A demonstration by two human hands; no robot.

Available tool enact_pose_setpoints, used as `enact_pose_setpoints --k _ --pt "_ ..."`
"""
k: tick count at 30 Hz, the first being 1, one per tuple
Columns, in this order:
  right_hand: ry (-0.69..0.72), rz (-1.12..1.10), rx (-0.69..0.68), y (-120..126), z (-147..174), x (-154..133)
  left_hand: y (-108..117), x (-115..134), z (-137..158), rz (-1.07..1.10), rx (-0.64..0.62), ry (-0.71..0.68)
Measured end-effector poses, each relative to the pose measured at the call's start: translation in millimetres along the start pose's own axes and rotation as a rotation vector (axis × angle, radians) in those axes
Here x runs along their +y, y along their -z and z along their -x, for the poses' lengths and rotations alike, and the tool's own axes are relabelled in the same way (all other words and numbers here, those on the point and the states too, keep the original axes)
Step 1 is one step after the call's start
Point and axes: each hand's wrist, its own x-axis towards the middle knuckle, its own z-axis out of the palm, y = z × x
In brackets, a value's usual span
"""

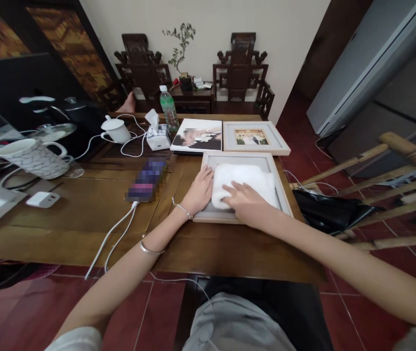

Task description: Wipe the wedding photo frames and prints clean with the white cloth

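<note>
A light wood picture frame (220, 218) lies flat on the table before me. On top of it sits a thick folded white cloth (246, 175), covering most of its middle. My left hand (199, 188) rests on the frame's left side, fingers stretched out, their tips beside the cloth. With fingers spread, my right hand (246, 202) lies on the cloth and presses into it; the thumb is partly hidden. Just behind are a second frame (281, 141) holding a small photo and a white-topped photo album or panel (198, 127) with a picture of a person.
Left on the wooden table (94, 209) are a blurred-out phone (145, 180) on a white cable, a tissue box (159, 138), a green-labelled bottle (169, 109), a lidded cup (115, 130), a patterned mug (36, 158) and a charger (43, 199). A bamboo chair (405, 156) stands right.
</note>
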Motion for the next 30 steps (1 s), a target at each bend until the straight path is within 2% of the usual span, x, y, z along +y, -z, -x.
enact_pose_setpoints --k 6,10,13,17,19,23,27,30 --pt "-0.069 0.154 0.132 -8 -63 32 10 12 2 0.122 0.075 0.068" --pt "-0.062 0.166 0.135 -7 -73 25 13 16 2 0.163 0.115 0.016" --pt "-0.03 0.154 0.088 -4 -52 2 13 15 2 0.174 0.129 -0.012" --pt "0.087 0.15 0.054 2 -4 -25 12 12 2 0.188 0.107 0.033" --pt "0.093 0.156 0.032 5 19 -26 10 10 2 0.153 0.064 0.066" --pt "-0.029 0.202 -0.038 8 53 -12 6 8 0 0.019 -0.032 0.043" --pt "-0.088 0.263 -0.023 7 64 -8 3 7 0 -0.032 -0.032 0.039" --pt "-0.081 0.279 0.032 1 53 -22 2 7 0 -0.038 -0.014 0.034"
